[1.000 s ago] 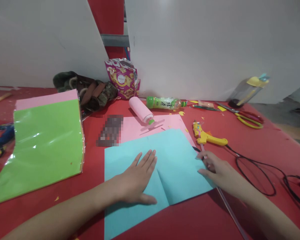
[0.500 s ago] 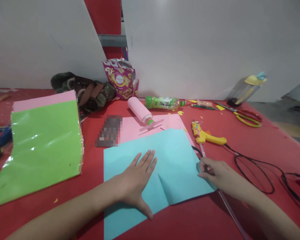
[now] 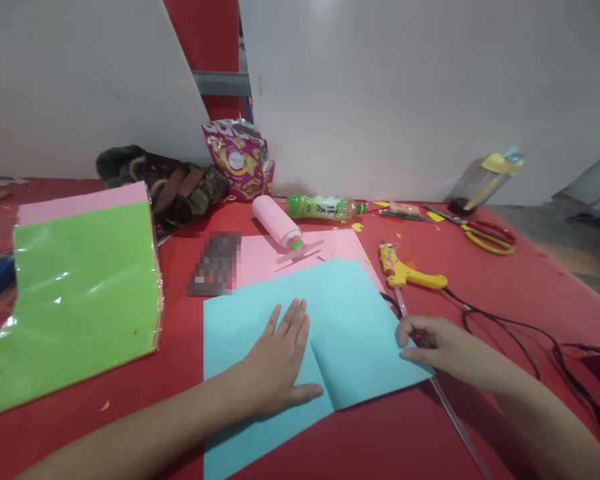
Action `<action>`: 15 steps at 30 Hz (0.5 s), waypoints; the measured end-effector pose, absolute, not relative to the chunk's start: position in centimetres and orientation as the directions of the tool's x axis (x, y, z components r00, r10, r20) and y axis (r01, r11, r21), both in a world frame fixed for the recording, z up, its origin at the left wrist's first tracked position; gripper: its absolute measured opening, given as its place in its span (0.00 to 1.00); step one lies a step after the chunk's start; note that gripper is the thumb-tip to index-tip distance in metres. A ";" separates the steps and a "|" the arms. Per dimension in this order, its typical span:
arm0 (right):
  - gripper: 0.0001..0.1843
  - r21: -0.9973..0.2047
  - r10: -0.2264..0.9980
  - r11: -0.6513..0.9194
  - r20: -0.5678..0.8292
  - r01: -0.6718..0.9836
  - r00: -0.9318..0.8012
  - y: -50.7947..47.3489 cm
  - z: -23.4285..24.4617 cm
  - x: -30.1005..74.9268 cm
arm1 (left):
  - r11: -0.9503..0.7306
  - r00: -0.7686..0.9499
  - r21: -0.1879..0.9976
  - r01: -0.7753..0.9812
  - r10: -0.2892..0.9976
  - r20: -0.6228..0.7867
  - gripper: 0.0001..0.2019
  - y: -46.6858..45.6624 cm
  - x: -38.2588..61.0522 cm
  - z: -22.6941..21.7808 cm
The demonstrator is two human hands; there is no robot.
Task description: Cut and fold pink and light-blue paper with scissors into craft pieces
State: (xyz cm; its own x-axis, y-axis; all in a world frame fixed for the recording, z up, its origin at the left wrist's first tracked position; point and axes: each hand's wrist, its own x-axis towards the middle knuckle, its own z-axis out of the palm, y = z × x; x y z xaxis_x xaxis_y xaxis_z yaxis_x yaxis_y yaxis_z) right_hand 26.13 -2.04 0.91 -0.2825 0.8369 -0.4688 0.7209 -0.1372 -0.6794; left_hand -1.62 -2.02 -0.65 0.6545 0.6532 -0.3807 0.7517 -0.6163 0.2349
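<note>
Paper (image 3: 360,333), blue and creased, is laid on the red desk (image 3: 380,440), seemingly long from eight to two o'clock. It is covered by the flat left hand (image 3: 275,367), thumb out; toward nine o'clock from the curled right hand (image 3: 437,347), its edge is met, pinched or not cannot be told.

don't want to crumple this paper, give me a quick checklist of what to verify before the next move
1. Left hand palm down on the blue sheet: ok, fingers pointing away from the person.
2. Right hand at the sheet's right edge: ok; firmness of any grip: cannot tell.
3. Sheet lying flat: not ok, it bulges near its front edge, right of the left hand.
4. Clear stick well away from the sheet: not ok, it runs along the right edge.
5. Yellow glue gun cool: cannot tell.
6. Scissors apart from the sheet: ok.
</note>
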 end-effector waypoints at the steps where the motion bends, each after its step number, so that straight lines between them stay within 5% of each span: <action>1: 0.06 -0.667 0.844 -0.125 -0.461 0.734 -0.275 -2.0 0.9 26.0 | -0.616 0.654 0.232 0.753 0.659 -0.372 0.45 -2.1 -1.5 -0.8; 15: 0.05 -0.530 0.870 -0.010 -0.422 0.848 -0.254 -2.3 1.2 25.3 | -0.600 0.633 0.216 0.770 0.679 -0.371 0.52 -2.3 -1.2 -1.3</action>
